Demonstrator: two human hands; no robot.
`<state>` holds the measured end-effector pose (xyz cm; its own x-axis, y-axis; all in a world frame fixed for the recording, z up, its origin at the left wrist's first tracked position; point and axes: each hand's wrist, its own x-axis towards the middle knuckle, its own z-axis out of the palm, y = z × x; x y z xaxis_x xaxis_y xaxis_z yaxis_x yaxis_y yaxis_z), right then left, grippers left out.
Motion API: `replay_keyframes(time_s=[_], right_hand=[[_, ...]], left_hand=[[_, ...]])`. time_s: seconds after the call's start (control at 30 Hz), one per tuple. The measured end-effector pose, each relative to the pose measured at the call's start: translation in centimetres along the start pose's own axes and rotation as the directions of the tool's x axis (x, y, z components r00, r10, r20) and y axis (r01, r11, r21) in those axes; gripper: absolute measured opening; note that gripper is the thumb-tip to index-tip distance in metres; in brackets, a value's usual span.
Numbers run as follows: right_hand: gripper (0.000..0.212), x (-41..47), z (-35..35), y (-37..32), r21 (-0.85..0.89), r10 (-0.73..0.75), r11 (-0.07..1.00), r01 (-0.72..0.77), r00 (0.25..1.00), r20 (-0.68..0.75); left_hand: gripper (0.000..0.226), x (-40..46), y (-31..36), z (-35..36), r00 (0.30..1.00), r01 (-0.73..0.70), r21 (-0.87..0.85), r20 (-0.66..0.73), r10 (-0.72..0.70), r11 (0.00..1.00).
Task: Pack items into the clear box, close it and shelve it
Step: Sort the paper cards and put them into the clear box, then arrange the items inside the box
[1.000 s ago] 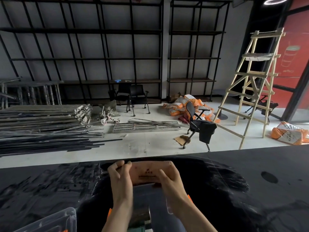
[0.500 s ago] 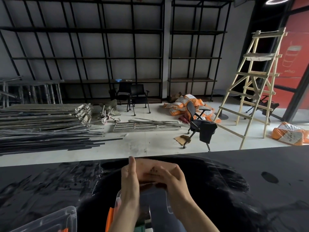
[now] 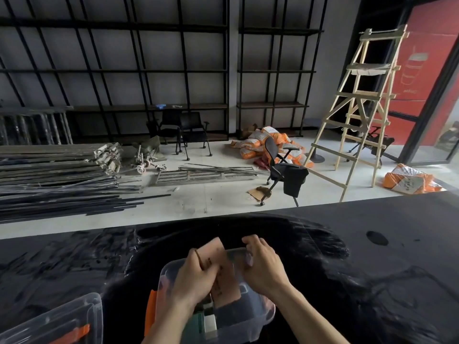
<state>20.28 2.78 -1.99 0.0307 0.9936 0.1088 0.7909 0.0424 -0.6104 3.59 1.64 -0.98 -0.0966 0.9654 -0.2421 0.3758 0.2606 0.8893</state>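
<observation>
- Left grip holds a tan packet tilted over the clear box.
- Right grip clasps the box's far rim.
- Box sits on the black desk.

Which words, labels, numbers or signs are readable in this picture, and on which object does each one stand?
No text can be read with certainty.
Pink packet in the left hand: dark print, too blurred to read.
Red wall panel: white cup drawing and a small line of letters, too small to read.
Orange sacks on the floor: printed labels, too small to read.
Orange sack at right: print, too blurred to read.
</observation>
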Motion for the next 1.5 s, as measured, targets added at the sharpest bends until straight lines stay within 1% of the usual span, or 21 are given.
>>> replay_keyframes(time_s=[0.07, 0.13, 0.23, 0.4, 0.43, 0.53, 0.57, 0.6, 0.63, 0.67, 0.73, 0.8, 0.83, 0.9, 0.97, 1.03, 1.17, 1.27, 1.33, 1.4, 1.5], right_hand=[[0.051, -0.9, 0.5, 0.5, -0.086, -0.017, 0.996, 0.021, 0.998, 0.054], [0.049, -1.2, 0.8, 0.9, -0.093, -0.020, 0.995, 0.020, 1.000, 0.002], [0.046, -0.9, 1.2, 1.5, 0.025, 0.009, 1.000, -0.007, 0.997, -0.079], [0.038, -0.7, 1.7, 1.8, 0.177, 0.046, 0.984, -0.028, 0.994, -0.097], [0.035, -0.6, 1.5, 1.8, 0.224, 0.068, 0.973, -0.045, 0.993, -0.097], [0.032, -0.2, 0.3, 3.2, 0.419, 0.187, 0.901, -0.110, 0.971, -0.146], [0.036, -0.1, 0.0, 4.3, 0.411, 0.215, 0.902, -0.129, 0.962, -0.170], [0.039, -0.2, -0.2, 5.8, 0.336, 0.223, 0.930, -0.148, 0.954, -0.198], [0.042, -0.5, -0.2, 7.4, 0.211, 0.217, 0.963, -0.171, 0.951, -0.220], [0.046, -1.1, 0.0, 9.0, 0.070, 0.205, 0.978, -0.195, 0.955, -0.214], [0.054, -2.3, 1.2, 11.8, -0.168, 0.186, 0.964, -0.205, 0.975, -0.120], [0.065, -3.6, 3.0, 13.8, -0.310, 0.174, 0.937, -0.164, 0.985, 0.007], [0.070, -4.1, 4.0, 14.5, -0.362, 0.167, 0.921, -0.142, 0.985, 0.038], [0.073, -4.8, 5.4, 15.1, -0.437, 0.151, 0.891, -0.124, 0.988, 0.026], [0.071, -4.9, 6.1, 15.2, -0.474, 0.140, 0.870, -0.134, 0.990, -0.023], [0.071, -4.9, 6.5, 15.3, -0.486, 0.133, 0.863, -0.136, 0.990, -0.040], [0.073, -4.8, 6.5, 15.7, -0.494, 0.107, 0.861, -0.120, 0.993, -0.056], [0.073, -4.8, 6.5, 15.6, -0.473, 0.114, 0.871, -0.131, 0.991, -0.066], [0.073, -4.8, 6.5, 15.6, -0.460, 0.117, 0.878, -0.134, 0.991, -0.065], [0.073, -4.8, 6.5, 15.6, -0.448, 0.114, 0.884, -0.134, 0.991, -0.070], [0.073, -4.9, 6.3, 15.4, -0.439, 0.108, 0.889, -0.127, 0.992, -0.067]], left_hand=[[0.020, -0.4, -0.4, 0.8, 0.998, 0.000, 0.103, 0.070, -0.007, 0.995], [0.018, -0.6, -0.6, 1.5, 0.992, 0.015, 0.128, 0.122, -0.031, 0.992], [0.023, -0.7, -1.1, 2.3, 0.985, 0.050, 0.107, 0.159, -0.067, 0.993], [0.014, -0.5, -0.8, 2.9, 0.971, 0.104, 0.104, 0.203, -0.124, 0.989], [0.013, -0.6, -0.6, 3.1, 0.964, 0.115, 0.099, 0.229, -0.135, 0.988], [0.025, -0.3, 0.1, 4.1, 0.936, 0.128, 0.151, 0.309, -0.170, 0.980], [0.023, 0.0, 0.0, 4.5, 0.930, 0.140, 0.177, 0.314, -0.191, 0.974], [0.019, 0.4, -0.3, 4.9, 0.927, 0.162, 0.202, 0.306, -0.220, 0.966], [0.018, 0.7, -0.6, 5.2, 0.923, 0.186, 0.230, 0.292, -0.250, 0.955], [0.025, 1.2, -0.9, 5.5, 0.917, 0.200, 0.261, 0.288, -0.274, 0.944], [0.035, 1.7, -1.4, 6.0, 0.903, 0.204, 0.312, 0.306, -0.301, 0.928], [0.036, 1.9, -1.5, 6.3, 0.894, 0.222, 0.372, 0.291, -0.340, 0.901], [0.038, 2.1, -1.7, 6.5, 0.892, 0.226, 0.406, 0.280, -0.356, 0.885], [0.044, 2.1, -1.7, 7.1, 0.891, 0.210, 0.500, 0.256, -0.375, 0.840], [0.053, 2.3, -1.8, 7.6, 0.900, 0.171, 0.612, 0.223, -0.375, 0.772], [0.053, 2.2, -1.5, 8.0, 0.898, 0.114, 0.706, 0.228, -0.376, 0.699], [0.035, 2.0, -0.4, 8.3, 0.883, -0.002, 0.809, 0.277, -0.379, 0.588], [0.021, 2.1, -0.4, 8.8, 0.890, -0.024, 0.864, 0.248, -0.382, 0.503], [0.022, 2.0, -0.7, 9.1, 0.927, -0.038, 0.890, 0.202, -0.318, 0.454], [0.026, 1.7, -0.7, 9.4, 0.971, -0.079, 0.924, 0.156, -0.181, 0.375], [0.035, 1.4, 0.0, 9.5, 0.992, -0.114, 0.953, 0.123, -0.017, 0.281]])
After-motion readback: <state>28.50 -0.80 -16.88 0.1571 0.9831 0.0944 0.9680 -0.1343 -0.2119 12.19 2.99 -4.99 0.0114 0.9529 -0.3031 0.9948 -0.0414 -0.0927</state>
